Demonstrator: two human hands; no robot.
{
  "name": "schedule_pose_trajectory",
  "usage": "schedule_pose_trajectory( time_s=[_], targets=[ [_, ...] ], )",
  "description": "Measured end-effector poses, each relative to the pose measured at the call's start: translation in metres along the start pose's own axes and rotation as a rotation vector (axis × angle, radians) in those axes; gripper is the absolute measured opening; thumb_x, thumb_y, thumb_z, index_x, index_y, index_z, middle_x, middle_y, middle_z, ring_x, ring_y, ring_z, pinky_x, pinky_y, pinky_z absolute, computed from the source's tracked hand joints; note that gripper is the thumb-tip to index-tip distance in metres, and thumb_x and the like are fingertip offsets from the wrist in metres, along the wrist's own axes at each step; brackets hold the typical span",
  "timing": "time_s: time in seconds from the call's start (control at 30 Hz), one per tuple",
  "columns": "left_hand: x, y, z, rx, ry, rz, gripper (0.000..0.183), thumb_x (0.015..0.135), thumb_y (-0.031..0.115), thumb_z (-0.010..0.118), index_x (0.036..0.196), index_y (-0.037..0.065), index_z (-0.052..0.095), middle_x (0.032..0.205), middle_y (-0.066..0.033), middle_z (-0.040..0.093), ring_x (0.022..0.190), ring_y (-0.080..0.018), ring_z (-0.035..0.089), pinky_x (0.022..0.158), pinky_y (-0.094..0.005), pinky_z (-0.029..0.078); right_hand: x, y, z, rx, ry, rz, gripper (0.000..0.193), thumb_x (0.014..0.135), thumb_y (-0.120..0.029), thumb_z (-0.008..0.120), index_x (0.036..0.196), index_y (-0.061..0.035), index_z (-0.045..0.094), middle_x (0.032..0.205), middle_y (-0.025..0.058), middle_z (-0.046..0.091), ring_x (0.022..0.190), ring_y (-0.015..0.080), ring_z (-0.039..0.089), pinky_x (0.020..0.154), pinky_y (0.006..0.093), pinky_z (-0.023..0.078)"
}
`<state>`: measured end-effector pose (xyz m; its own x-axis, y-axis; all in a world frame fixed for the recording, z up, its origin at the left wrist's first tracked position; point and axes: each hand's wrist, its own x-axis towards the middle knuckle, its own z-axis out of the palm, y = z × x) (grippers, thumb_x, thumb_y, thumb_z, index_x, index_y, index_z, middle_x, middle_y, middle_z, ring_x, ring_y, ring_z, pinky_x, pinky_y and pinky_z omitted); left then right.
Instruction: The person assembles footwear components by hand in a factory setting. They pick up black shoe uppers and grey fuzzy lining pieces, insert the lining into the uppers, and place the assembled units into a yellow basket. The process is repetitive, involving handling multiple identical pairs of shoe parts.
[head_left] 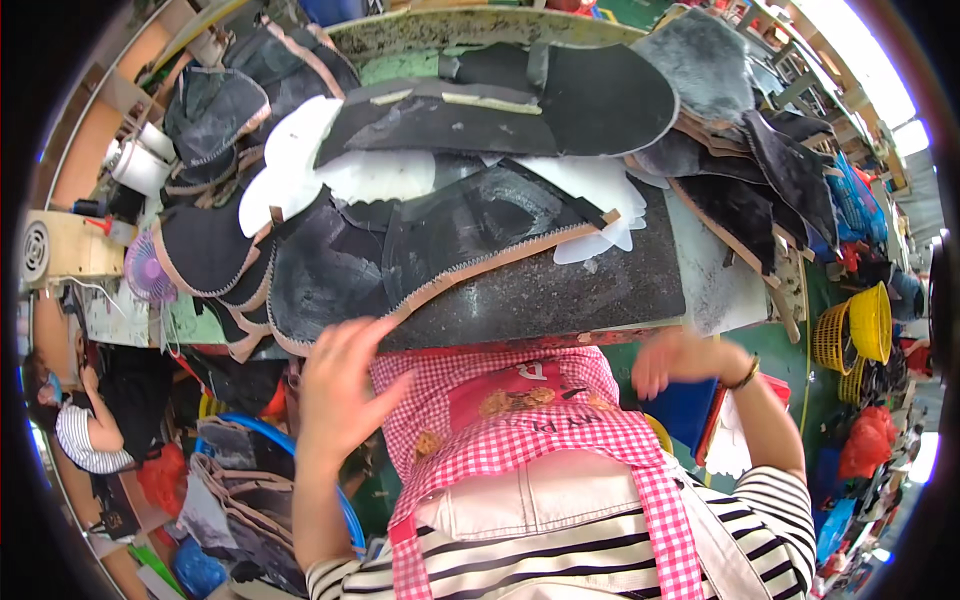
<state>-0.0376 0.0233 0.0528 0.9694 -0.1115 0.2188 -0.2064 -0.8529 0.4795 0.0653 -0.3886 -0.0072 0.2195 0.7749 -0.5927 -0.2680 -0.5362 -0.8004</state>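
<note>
A black fabric piece with a tan, zigzag-stitched edge lies across the front of the worktable. My left hand is at its near left corner, fingers spread and thumb apart; its fingertips overlap the stitched edge, and I cannot tell whether they touch it. My right hand hangs at the table's front edge, right of my apron, with loosely bent, separate fingers and nothing visible in them. Behind lies a larger black piece with a rounded right end and pale strips. White scalloped sheets show between the two pieces.
Stacks of dark edged pieces lie left and right on the table. A grey plush piece sits back right. A purple fan stands left. Yellow baskets are right; a blue-rimmed tub holds more pieces. Another person sits far left.
</note>
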Motion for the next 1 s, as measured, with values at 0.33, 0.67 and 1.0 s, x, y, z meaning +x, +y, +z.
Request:
schedule_pose_trajectory(
  time_s=[0.33, 0.67, 1.0],
  targets=[
    [0.085, -0.009, 0.089, 0.007, 0.393, 0.088, 0.022, 0.082, 0.010, 0.064, 0.103, 0.004, 0.064, 0.092, -0.0104, 0.058, 0.080, -0.0294, 0.058, 0.069, -0.0390, 0.049, 0.043, -0.067, -0.044, -1.030, 1.108, -0.103, 0.047, 0.071, -0.018, 0.072, 0.111, 0.0006, 0.056, 0.100, 0.0204, 0.061, 0.090, 0.0359, 0.060, 0.078, 0.0409, 0.048],
    [0.130, 0.080, 0.170, 0.124, 0.104, 0.557, 0.027, 0.075, 0.022, 0.069, 0.090, 0.002, 0.059, 0.085, -0.0086, 0.060, 0.082, -0.0260, 0.059, 0.072, -0.0366, 0.048, 0.045, -0.054, -0.062, 0.379, 0.887, -0.222, 0.045, 0.082, -0.008, 0.064, 0.122, 0.0053, 0.048, 0.095, 0.0130, 0.063, 0.078, 0.0189, 0.066, 0.069, 0.0269, 0.055],
    [0.189, 0.078, 0.162, -0.347, 0.069, 0.255, 0.005, 0.077, 0.000, 0.058, 0.079, 0.003, 0.062, 0.074, -0.0198, 0.062, 0.071, -0.0369, 0.063, 0.064, -0.0435, 0.049, 0.066, -0.041, -0.047, -0.485, 1.232, -0.435, 0.038, 0.087, -0.003, 0.049, 0.124, -0.0024, 0.046, 0.099, 0.0123, 0.068, 0.086, 0.0281, 0.064, 0.076, 0.0351, 0.050]
  ],
)
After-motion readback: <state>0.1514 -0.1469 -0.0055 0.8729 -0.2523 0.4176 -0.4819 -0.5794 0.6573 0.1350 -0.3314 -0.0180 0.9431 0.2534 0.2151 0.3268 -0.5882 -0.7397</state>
